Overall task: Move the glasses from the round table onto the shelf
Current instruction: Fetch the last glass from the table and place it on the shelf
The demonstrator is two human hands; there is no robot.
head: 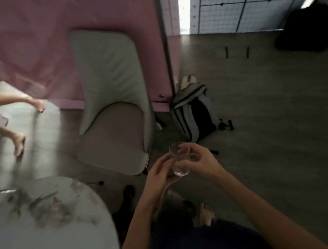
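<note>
A clear drinking glass (179,160) is held upright in front of me, above the floor and to the right of the round table (37,237). My left hand (159,174) wraps its left side and my right hand (200,162) grips its right side, fingers over the rim. The marbled white tabletop at lower left shows no glasses in its visible part. No shelf is in view.
A beige upholstered chair (111,102) stands just beyond the table against a pink wall (41,36). A grey backpack (195,111) lies on the wooden floor, a black bag (311,27) at far right. Another person's bare legs (12,133) are at the left edge.
</note>
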